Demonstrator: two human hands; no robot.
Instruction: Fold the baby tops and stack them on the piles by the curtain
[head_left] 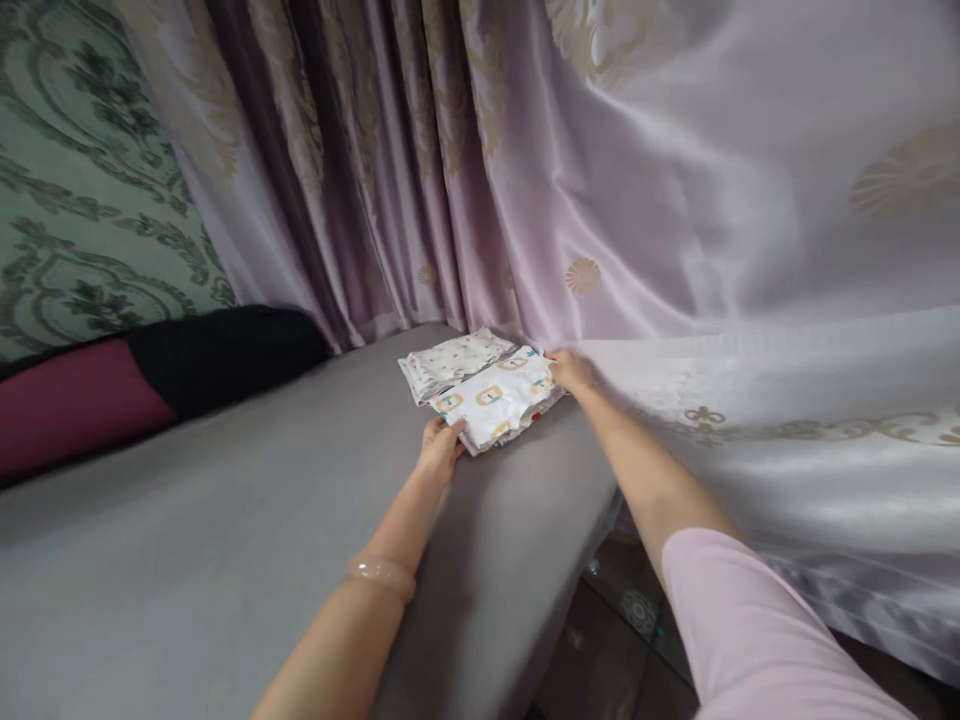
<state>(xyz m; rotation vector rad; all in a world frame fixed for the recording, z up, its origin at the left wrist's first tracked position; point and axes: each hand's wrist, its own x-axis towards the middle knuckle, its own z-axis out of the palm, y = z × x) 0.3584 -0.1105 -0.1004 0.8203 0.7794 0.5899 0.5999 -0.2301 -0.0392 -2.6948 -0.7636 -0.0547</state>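
Note:
Near the far corner of the bed lies a folded white cloth (pixel 499 400) with yellow and green printed figures, on top of other folded fabric whose edges show red bits. My left hand (pixel 441 447) pinches its near left corner, thumb on top and fingers underneath. At the opposite, right end, my right hand (pixel 571 372) is closed on the edge, its fingertips partly hidden by the fabric. Just behind lies a second folded cloth (pixel 450 362), white with small dark specks, touching or slightly overlapped by the first; I cannot tell which.
A grey sheet (pixel 225 540) covers the bed. Along the wall at left lies a long black and maroon cushion (pixel 217 360). Shiny lilac curtains (pixel 637 200) hang behind and to the right, close to my right arm. Dark floor tiles (pixel 615 620) show below the bed's right edge.

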